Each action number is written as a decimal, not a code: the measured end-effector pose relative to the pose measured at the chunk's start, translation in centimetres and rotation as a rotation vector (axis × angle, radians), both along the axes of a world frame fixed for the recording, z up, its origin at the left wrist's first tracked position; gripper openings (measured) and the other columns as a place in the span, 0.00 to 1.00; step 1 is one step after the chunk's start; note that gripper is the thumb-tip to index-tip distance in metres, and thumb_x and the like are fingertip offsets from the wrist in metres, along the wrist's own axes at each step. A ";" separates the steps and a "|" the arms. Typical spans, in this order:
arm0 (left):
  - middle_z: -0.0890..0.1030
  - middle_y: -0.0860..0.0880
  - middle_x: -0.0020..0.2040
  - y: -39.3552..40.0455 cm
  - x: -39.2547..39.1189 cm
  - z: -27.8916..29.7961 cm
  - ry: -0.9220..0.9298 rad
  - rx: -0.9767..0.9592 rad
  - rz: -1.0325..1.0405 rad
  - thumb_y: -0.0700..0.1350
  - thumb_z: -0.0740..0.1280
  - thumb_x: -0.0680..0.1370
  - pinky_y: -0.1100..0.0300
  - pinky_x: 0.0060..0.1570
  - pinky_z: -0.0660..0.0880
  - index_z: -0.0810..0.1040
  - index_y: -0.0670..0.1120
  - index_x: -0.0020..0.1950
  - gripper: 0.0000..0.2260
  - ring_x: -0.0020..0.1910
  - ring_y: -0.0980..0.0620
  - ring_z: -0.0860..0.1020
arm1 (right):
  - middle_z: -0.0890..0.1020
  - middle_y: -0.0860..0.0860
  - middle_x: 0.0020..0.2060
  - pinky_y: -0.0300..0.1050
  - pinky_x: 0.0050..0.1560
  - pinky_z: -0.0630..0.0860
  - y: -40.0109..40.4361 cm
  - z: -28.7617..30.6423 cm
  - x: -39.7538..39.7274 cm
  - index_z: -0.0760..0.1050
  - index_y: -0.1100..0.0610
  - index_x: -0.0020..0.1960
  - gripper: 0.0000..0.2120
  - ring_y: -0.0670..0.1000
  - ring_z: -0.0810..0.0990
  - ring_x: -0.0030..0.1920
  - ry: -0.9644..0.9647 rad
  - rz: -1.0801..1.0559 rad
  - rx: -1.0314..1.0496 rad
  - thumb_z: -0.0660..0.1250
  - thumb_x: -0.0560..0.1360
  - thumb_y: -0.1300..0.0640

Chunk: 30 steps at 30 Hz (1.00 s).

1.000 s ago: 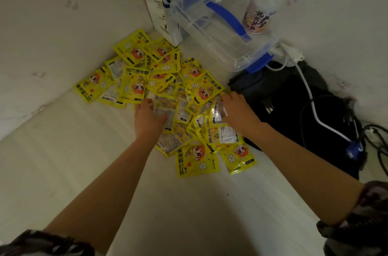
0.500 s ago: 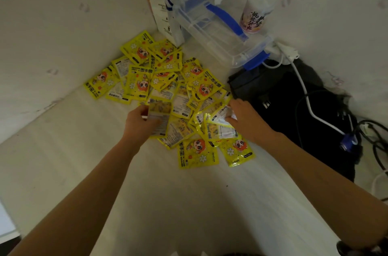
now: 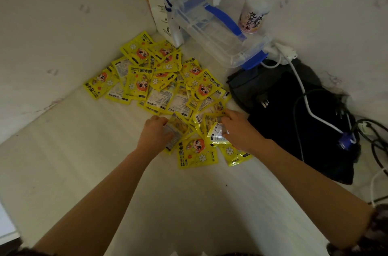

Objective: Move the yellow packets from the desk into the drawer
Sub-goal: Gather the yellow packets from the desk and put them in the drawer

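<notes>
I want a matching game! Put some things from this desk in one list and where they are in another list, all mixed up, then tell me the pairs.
Things:
1. yellow packets
2. clear plastic box
3. black bag
4. pink-labelled bottle

Places:
A. right of the pile, with a white cable across it
B. against the wall, behind the box
C. heaped in the corner of the desk, under both hands
D. beside the white paper bag, blue handle on top

Pairs: 1-C, 2-D, 3-A, 4-B
</notes>
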<state>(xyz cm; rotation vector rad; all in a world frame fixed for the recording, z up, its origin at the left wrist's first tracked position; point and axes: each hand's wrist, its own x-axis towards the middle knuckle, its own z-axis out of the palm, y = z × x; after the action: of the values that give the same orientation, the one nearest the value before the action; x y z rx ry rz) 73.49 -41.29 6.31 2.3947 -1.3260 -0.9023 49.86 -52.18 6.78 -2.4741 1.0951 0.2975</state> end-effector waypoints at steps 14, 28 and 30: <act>0.77 0.40 0.56 0.0 -0.4 -0.4 -0.023 0.105 0.000 0.40 0.67 0.72 0.49 0.53 0.72 0.72 0.40 0.58 0.16 0.56 0.39 0.73 | 0.74 0.58 0.56 0.52 0.52 0.74 1.1 -0.5 0.7 0.70 0.59 0.59 0.13 0.59 0.76 0.53 0.098 -0.038 -0.211 0.64 0.76 0.58; 0.75 0.40 0.53 0.6 -0.7 0.0 0.038 0.146 0.070 0.41 0.69 0.72 0.44 0.54 0.74 0.69 0.44 0.50 0.11 0.54 0.39 0.74 | 0.69 0.57 0.57 0.52 0.47 0.78 2.1 0.8 0.9 0.66 0.58 0.64 0.19 0.58 0.76 0.50 0.054 -0.081 -0.102 0.65 0.76 0.55; 0.76 0.41 0.51 0.9 -0.6 0.2 0.065 0.117 0.095 0.42 0.71 0.71 0.47 0.52 0.75 0.69 0.45 0.49 0.12 0.52 0.41 0.76 | 0.69 0.56 0.56 0.50 0.45 0.77 2.5 0.9 0.6 0.69 0.59 0.58 0.12 0.56 0.75 0.51 0.027 -0.064 -0.117 0.64 0.77 0.57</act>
<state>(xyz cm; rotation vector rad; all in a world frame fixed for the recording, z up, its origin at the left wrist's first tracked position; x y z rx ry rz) 72.85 -40.37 6.50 2.4694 -1.1557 -1.0478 50.50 -49.69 7.72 -2.5379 1.2324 0.2549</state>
